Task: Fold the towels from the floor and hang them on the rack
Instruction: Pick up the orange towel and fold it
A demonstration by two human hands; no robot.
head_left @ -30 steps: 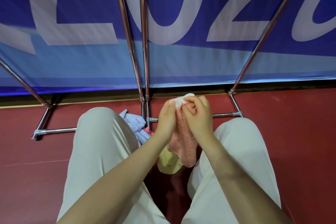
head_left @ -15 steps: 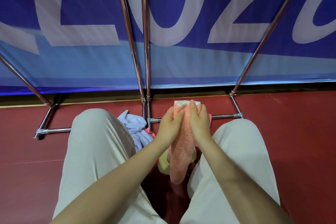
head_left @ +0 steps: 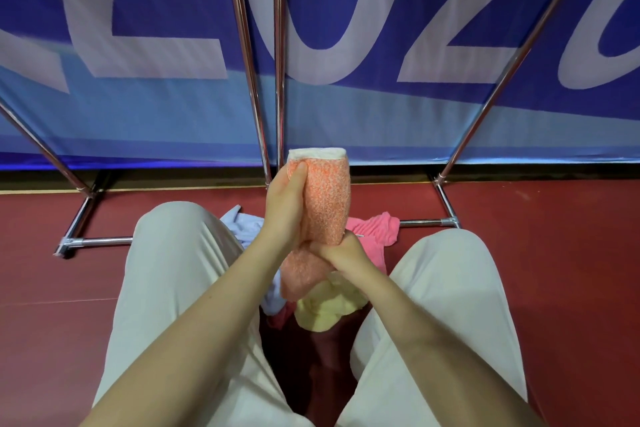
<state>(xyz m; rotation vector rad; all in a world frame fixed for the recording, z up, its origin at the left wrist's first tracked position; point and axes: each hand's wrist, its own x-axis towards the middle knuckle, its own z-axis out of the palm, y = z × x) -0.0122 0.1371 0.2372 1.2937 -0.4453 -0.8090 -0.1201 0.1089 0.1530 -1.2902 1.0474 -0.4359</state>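
An orange towel [head_left: 327, 198] with a white top edge is held upright between my knees. My left hand [head_left: 284, 208] grips its left side, thumb near the top. My right hand [head_left: 341, 253] pinches it lower down, and the towel's lower end hangs below that hand. Under it on the floor lie a pink towel [head_left: 375, 229], a yellow towel [head_left: 329, 308] and a light blue towel [head_left: 242, 225], partly hidden by my arms and legs. The chrome rack [head_left: 278, 52] stands just beyond, with its poles rising out of view.
A blue banner [head_left: 346, 28] with large pale letters hangs behind the rack. The rack's base bars [head_left: 426, 222] lie on the dark red floor [head_left: 554, 253]. My knees in pale trousers [head_left: 173, 270] flank the towel pile.
The orange towel has risen and now stands upright. My right hand slid from its top down to its middle, while my left hand stayed on the upper left side.
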